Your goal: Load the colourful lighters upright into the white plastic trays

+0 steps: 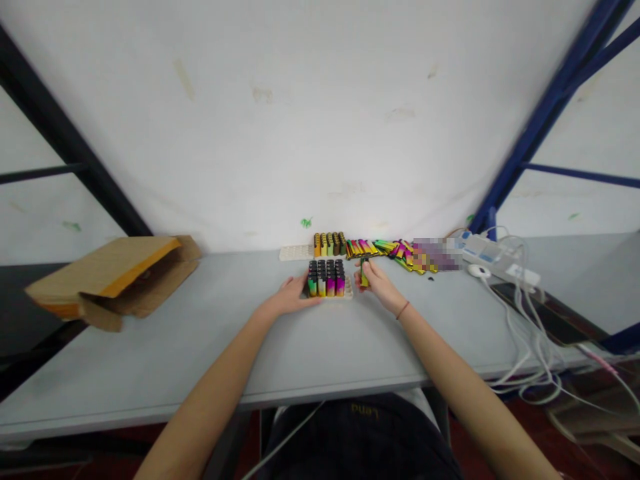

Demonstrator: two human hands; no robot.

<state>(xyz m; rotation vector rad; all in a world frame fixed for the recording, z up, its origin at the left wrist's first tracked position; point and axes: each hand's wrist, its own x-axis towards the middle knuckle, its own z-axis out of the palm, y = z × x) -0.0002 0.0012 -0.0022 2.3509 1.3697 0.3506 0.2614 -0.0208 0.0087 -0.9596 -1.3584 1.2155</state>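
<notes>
A white tray (349, 294) filled with several upright multicoloured lighters stands on the grey table (175, 347). My left hand (289, 298) rests against the tray's left side, fingers curled on its edge. My right hand (376, 280) is just right of the tray, closed on one green lighter (364, 272) held upright. Behind it a loose pile of lighters (385, 249) lies on the table. A second tray (296, 253), partly filled with several lighters (329, 244), stands at the back.
An open cardboard box (113, 277) lies on its side at the table's left. A white power strip (493, 257) with cables trailing off the right edge sits at the back right. Blue and black rack posts flank the white wall.
</notes>
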